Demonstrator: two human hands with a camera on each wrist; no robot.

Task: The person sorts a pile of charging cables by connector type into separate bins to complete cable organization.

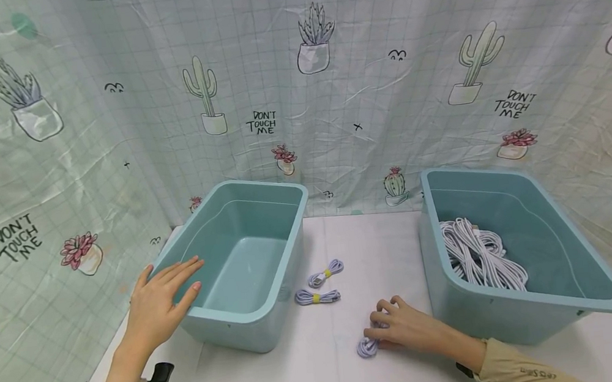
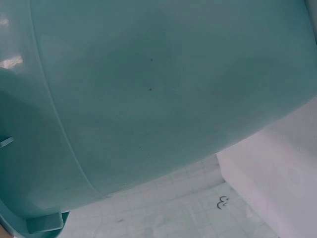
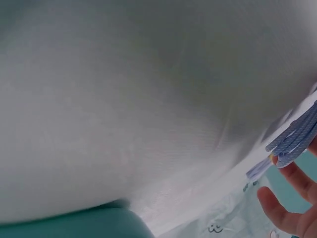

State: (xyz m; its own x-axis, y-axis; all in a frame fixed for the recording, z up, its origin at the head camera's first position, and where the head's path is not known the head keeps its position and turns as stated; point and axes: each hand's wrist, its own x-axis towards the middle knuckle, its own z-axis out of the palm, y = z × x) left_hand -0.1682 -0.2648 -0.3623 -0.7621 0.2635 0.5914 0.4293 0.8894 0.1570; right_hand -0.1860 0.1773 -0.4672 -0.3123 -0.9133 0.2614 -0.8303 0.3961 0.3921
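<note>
Coiled cable bundle (image 1: 368, 346) under right hand (image 1: 407, 327), axis hidden.

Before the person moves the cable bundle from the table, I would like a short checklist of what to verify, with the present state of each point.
1. Right hand has the coiled cable bundle: ok, fingers curl on it, on the white table.
2. Bundle is tied: cannot tell, the hand hides most of it.
3. Left bin is held steady: ok, the left hand rests flat on its rim.
4. Left bin has free space: ok, nothing shows inside.
5. Two tied bundles lie apart from the right hand: ok, they lie beside the left bin.
6. Loose cables stay inside the right bin: ok.
</note>
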